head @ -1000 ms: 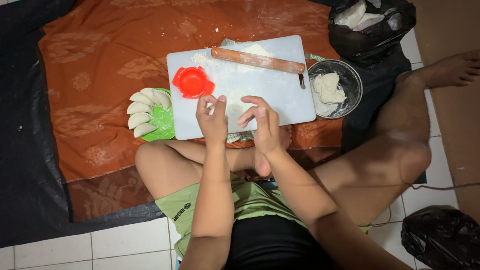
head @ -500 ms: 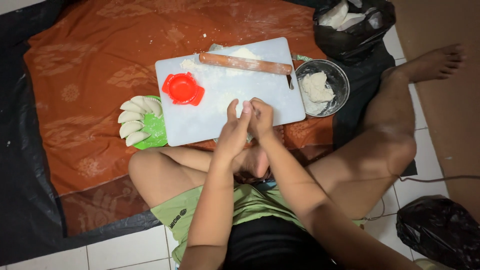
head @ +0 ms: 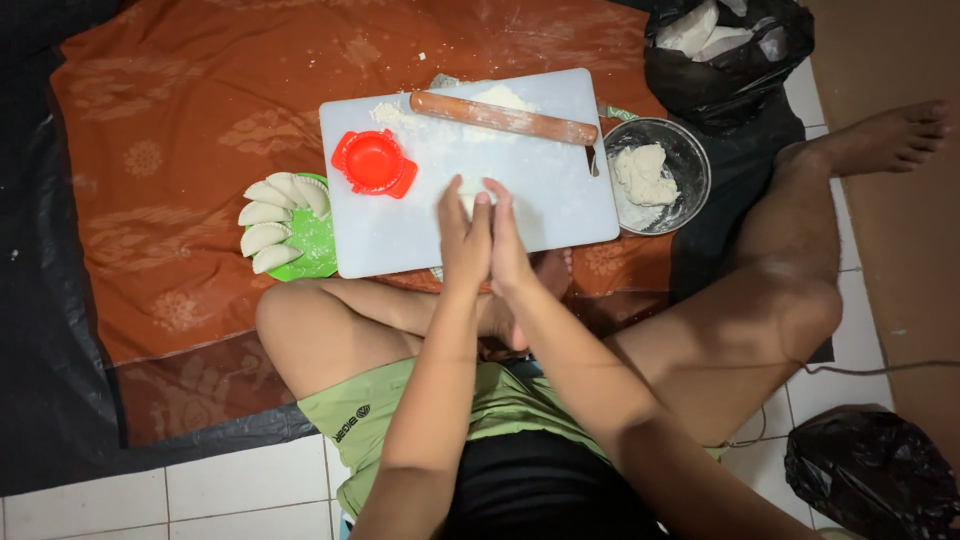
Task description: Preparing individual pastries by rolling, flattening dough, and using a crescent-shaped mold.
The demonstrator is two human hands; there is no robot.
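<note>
From the head camera, the left hand (head: 462, 240) and right hand (head: 510, 243) are pressed palm to palm over the white cutting board (head: 560, 200), a small piece of dough (head: 470, 194) squeezed between them and peeking out at the fingertips. At ten o'clock from the hands lies a red dumpling press (head: 373, 162); at twelve, a wooden rolling pin (head: 503, 118). At two o'clock sits a metal bowl (head: 690, 155) of dough, and at nine a green plate (head: 318, 245) with folded dumplings (head: 270, 222).
</note>
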